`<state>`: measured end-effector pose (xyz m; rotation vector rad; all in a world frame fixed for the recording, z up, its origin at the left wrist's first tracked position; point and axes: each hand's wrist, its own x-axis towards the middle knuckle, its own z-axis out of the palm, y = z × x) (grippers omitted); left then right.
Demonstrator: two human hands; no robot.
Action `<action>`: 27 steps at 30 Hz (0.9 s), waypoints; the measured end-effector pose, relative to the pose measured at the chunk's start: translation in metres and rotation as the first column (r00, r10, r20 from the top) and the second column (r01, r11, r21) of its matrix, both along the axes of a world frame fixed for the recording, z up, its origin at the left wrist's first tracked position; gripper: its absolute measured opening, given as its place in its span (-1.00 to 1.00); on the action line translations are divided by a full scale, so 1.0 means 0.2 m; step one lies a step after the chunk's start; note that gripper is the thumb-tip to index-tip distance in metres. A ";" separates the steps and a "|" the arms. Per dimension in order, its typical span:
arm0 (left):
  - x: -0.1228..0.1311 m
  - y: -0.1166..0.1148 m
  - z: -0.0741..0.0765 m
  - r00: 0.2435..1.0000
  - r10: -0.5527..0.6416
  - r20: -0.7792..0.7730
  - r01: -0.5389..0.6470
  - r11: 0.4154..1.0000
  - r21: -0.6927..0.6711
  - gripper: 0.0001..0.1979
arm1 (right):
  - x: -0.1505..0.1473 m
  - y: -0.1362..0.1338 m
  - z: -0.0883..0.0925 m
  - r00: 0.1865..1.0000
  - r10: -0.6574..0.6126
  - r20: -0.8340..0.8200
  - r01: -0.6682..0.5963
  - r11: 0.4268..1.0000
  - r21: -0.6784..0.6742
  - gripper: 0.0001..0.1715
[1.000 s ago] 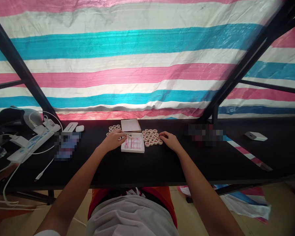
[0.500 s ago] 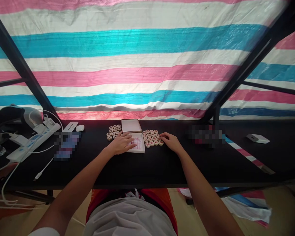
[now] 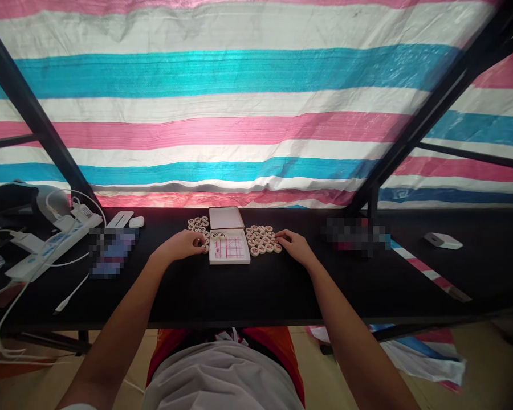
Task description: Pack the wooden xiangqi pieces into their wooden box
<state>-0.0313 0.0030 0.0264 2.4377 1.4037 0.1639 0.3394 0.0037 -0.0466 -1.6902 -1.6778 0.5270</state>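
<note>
A small open white box [image 3: 229,249] with a red grid printed inside lies on the black table [image 3: 256,285], and its lid [image 3: 226,217] lies just behind it. Two round wooden pieces sit at the box's back left corner. My left hand [image 3: 180,245] rests left of the box, fingers curled on a piece from the left pile of pieces [image 3: 198,224]. On the other side, my right hand [image 3: 294,244] lies with fingertips touching the right pile of pieces [image 3: 262,239]; its fingers are slightly bent.
A white power strip [image 3: 55,245] with plugs and cables lies at the far left, with a white mouse [image 3: 137,221] beside it. A small white device [image 3: 443,240] sits at the far right. Black frame posts rise on both sides before a striped tarp.
My left hand drew back from over the box to the left pile, leaving two pieces in the box. My right hand stayed at the right pile.
</note>
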 end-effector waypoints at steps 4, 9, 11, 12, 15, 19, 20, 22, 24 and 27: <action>0.04 -0.01 -0.01 0.999 -0.007 -0.040 0.008 1.000 0.016 -0.75 | 0.00 0.00 0.00 1.000 0.000 0.003 0.000 1.000 0.004 -0.74; 0.05 -0.02 -0.03 0.999 -0.028 -0.041 0.028 1.000 0.013 -0.83 | 0.00 0.00 0.00 1.000 -0.006 -0.006 0.006 1.000 -0.006 -0.74; 0.05 -0.02 -0.03 0.998 -0.040 -0.044 0.042 0.999 0.027 -0.85 | 0.00 0.00 0.00 1.000 -0.007 -0.004 0.007 1.000 -0.006 -0.74; 0.04 -0.02 -0.03 0.998 -0.045 -0.046 0.046 0.999 0.027 -0.86 | 0.00 0.00 0.00 1.000 -0.008 -0.002 0.008 1.000 -0.003 -0.74; 0.04 -0.03 -0.02 0.998 -0.042 -0.048 0.041 0.999 -0.020 -0.87 | 0.00 -0.01 0.01 1.000 -0.008 0.005 0.008 1.000 0.006 -0.74; 0.03 -0.04 0.01 1.000 -0.016 0.004 0.016 1.000 0.000 -0.84 | 0.00 -0.01 0.02 1.000 0.003 0.016 -0.003 1.000 0.013 -0.74; 0.03 -0.04 0.02 1.000 -0.002 0.023 0.001 0.999 0.034 -0.83 | 0.00 -0.01 0.02 1.000 0.005 0.017 -0.006 1.000 0.015 -0.74; 0.04 -0.04 0.02 0.998 0.020 0.059 -0.027 0.994 0.106 -0.80 | 0.00 -0.01 0.02 1.000 0.007 0.015 -0.008 1.000 0.017 -0.74; 0.07 -0.05 0.02 0.995 0.011 0.097 -0.027 0.985 0.169 -0.76 | 0.00 -0.01 0.01 1.000 0.004 0.011 -0.004 1.000 0.018 -0.75; 0.14 -0.07 0.01 0.991 -0.046 0.123 0.016 0.972 0.233 -0.76 | 0.00 -0.01 0.01 1.000 -0.004 0.011 0.004 1.000 0.010 -0.75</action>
